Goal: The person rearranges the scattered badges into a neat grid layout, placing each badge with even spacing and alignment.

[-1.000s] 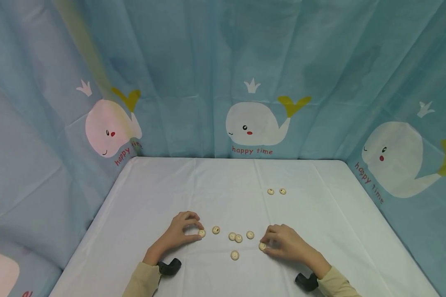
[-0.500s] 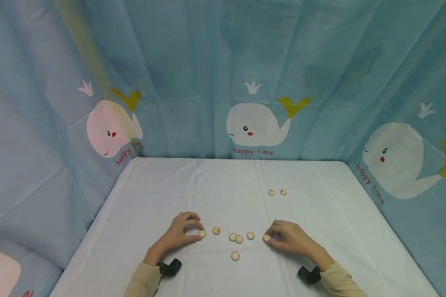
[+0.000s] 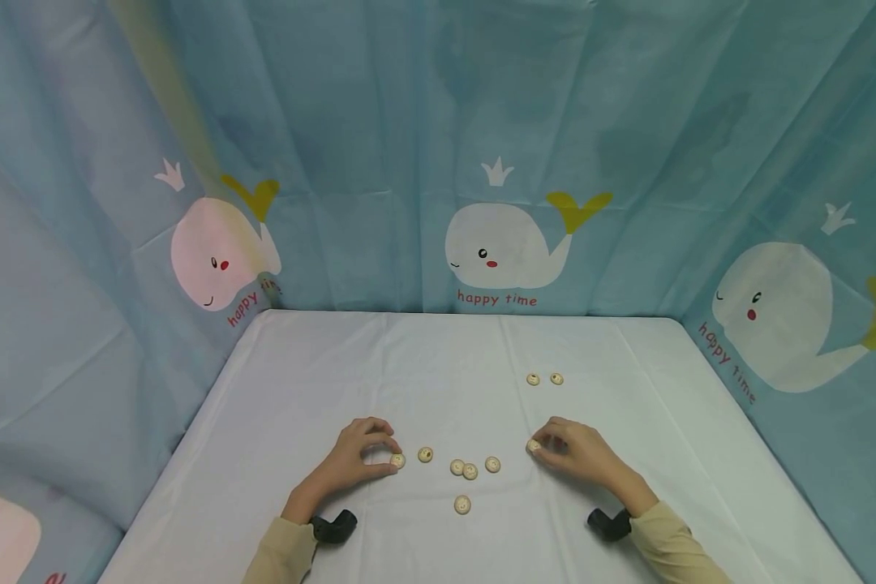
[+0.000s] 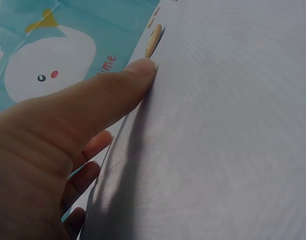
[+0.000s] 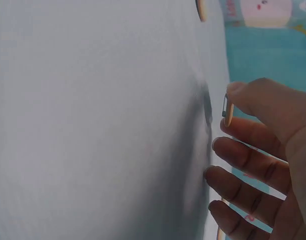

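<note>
My left hand (image 3: 361, 454) has its thumb and index finger at a small round wooden disc (image 3: 397, 461) lying on the white table, and appears to pinch it by the edges. In the left wrist view a disc (image 4: 154, 41) shows just beyond the thumb tip; the index finger is hidden behind the thumb. My right hand (image 3: 580, 454) pinches another disc (image 3: 533, 445) between thumb and index finger, above the tabletop. In the right wrist view this disc (image 5: 229, 110) is seen edge-on, with a small shiny piece on one face; the other fingers are spread and loosely bent.
Between the hands lie a disc with a dark spot (image 3: 426, 454), two touching discs (image 3: 463, 470), another disc (image 3: 492, 465) and one nearer disc (image 3: 463, 504). Farther back are two discs (image 3: 544, 379) side by side. Blue whale-print curtains (image 3: 350, 162) stand around the table.
My right hand has lifted its disc and carried it away from me and slightly to the right. The left hand has stayed in place at its disc.
</note>
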Available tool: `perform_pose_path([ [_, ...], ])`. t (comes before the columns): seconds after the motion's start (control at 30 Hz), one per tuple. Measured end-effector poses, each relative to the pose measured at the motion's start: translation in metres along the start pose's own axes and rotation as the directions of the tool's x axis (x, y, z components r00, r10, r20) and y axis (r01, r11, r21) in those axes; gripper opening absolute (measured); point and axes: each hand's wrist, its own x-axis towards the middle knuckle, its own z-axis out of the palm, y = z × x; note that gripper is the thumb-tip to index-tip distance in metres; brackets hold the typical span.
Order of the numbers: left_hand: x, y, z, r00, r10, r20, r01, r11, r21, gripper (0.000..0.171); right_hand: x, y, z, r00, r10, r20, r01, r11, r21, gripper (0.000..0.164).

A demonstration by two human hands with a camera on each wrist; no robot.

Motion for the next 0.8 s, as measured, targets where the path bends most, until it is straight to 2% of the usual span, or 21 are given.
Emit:
perform_pose_path([
  [0.47, -0.001, -0.001, 0.001, 1.000, -0.005, -0.009, 0.005, 1.000, -0.003, 0.021, 0.006, 0.027, -0.003, 0.987, 0.150, -0.055, -0.151, 0.988, -0.023, 0.013],
  [0.8, 0.000, -0.001, 0.000, 1.000, -0.025, 0.015, 0.025, 1.000, -0.014, 0.020, 0.013, 0.047, -0.007, 0.972, 0.216, -0.090, -0.215, 0.976, 0.024, 0.015],
])
